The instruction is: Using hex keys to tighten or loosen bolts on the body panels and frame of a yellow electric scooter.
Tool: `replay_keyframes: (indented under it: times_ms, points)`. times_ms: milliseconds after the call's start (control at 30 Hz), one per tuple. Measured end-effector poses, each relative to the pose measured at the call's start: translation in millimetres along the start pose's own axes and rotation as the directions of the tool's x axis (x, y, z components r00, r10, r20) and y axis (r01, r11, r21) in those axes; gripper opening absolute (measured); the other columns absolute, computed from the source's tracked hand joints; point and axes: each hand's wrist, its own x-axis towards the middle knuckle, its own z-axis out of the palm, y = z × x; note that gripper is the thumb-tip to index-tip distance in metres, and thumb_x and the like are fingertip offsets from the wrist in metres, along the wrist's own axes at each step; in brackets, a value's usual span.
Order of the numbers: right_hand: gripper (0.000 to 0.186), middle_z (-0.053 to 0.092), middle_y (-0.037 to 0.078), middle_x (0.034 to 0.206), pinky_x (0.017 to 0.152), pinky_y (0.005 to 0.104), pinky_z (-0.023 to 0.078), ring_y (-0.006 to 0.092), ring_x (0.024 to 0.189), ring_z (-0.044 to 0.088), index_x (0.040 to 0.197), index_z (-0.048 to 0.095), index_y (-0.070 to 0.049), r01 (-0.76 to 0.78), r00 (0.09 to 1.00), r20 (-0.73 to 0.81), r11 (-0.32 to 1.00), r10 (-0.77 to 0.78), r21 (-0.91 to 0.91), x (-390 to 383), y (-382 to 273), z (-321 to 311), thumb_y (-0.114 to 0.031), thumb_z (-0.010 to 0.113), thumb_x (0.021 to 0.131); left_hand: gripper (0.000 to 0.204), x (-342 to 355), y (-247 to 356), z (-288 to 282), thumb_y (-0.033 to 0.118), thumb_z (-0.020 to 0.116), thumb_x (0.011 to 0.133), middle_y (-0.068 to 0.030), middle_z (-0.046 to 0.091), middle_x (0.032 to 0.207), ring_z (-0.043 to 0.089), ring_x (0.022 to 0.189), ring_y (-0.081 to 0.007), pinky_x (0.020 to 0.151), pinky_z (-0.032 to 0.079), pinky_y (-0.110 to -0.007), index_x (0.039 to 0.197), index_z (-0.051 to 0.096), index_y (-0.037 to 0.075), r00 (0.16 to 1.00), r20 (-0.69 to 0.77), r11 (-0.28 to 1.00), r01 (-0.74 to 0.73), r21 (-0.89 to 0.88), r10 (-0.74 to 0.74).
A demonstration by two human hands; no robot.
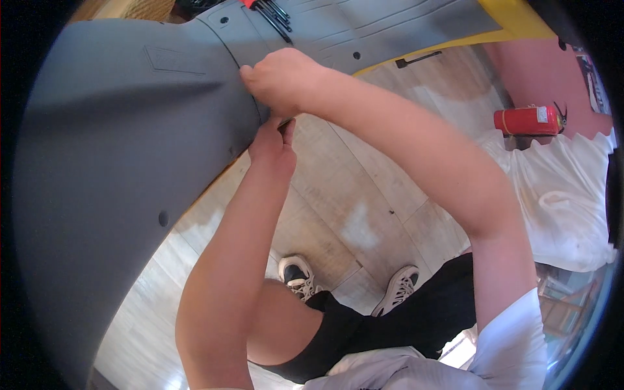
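At the edge of the big grey plastic panel (pixel 123 130), both my hands are close together. My right hand (pixel 281 78) is on top, curled into a fist and pressing on the rim of the panel, right where a long seam runs between this panel and the next grey ribbed panel (pixel 390 26). My left hand (pixel 272 144) is just under it, reaching up from below. Its fingers are pinched on something small and dark (pixel 286 123), but it is too small for me to tell what it is. The two hands almost touch.

The big panel lies to my left and stretches far away from the hands, going down and to the left. Its edge runs from the top, past my hands, and down toward the wooden floor (pixel 364 214). So the spot I am working on is straight ahead of me and up, and my right hand is the nearer one to the seam. My left hand is a bit lower, under the rim.

Up past my hands lies a set of thin black metal keys (pixel 276 16) on the ribbed panel. Off to my right, well apart, a red fire extinguisher (pixel 526 120) lies on its side.
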Motion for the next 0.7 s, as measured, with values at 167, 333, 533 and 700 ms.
replay_keyframes:
  times_ms: [167,333,533,700]
  points:
    - [0.049,0.068,0.013,0.080,0.068,0.0391,0.054,0.0316,0.083,0.068,0.103,0.055,0.002,0.209,0.977,0.070,0.965,-0.200,-0.161,15,-8,0,-0.019,0.080,0.066,0.028,0,10,1,0.010,0.053,0.094,-0.0109,0.054,0.126,0.052,0.118,-0.0225,0.100,0.048,-0.033,0.121,0.051,0.000,0.997,-0.004,0.996,0.072,-0.056,-0.073]
    - [0.041,0.068,0.014,0.082,0.071,0.0400,0.054,0.0327,0.086,0.067,0.106,0.056,0.001,0.006,0.993,0.115,0.997,0.002,-0.074,14,-21,-2,-0.013,0.074,0.072,0.041,6,21,3,0.037,0.046,0.097,-0.0070,0.041,0.136,0.040,0.129,-0.0218,0.112,0.030,-0.037,0.133,0.041,0.016,0.933,0.276,0.929,0.295,-0.224,-0.230]
    - [0.037,0.066,0.017,0.092,0.073,0.0417,0.053,0.0353,0.093,0.064,0.109,0.053,0.003,0.054,0.996,0.061,0.997,-0.058,0.058,10,-12,-8,-0.007,0.068,0.077,0.045,18,7,3,0.030,0.044,0.099,-0.0090,0.036,0.140,0.040,0.129,-0.0215,0.109,0.034,-0.038,0.140,0.033,0.016,0.988,0.103,0.989,0.125,-0.080,-0.117]
    - [0.037,0.065,0.019,0.093,0.075,0.0427,0.052,0.0365,0.094,0.063,0.109,0.050,0.003,0.020,0.995,0.099,0.993,-0.031,0.115,4,-7,-5,-0.002,0.068,0.077,0.049,19,12,4,0.025,0.044,0.100,-0.0120,0.036,0.141,0.045,0.126,-0.0208,0.103,0.042,-0.037,0.144,0.027,0.014,0.977,0.201,0.997,0.070,0.030,-0.075]
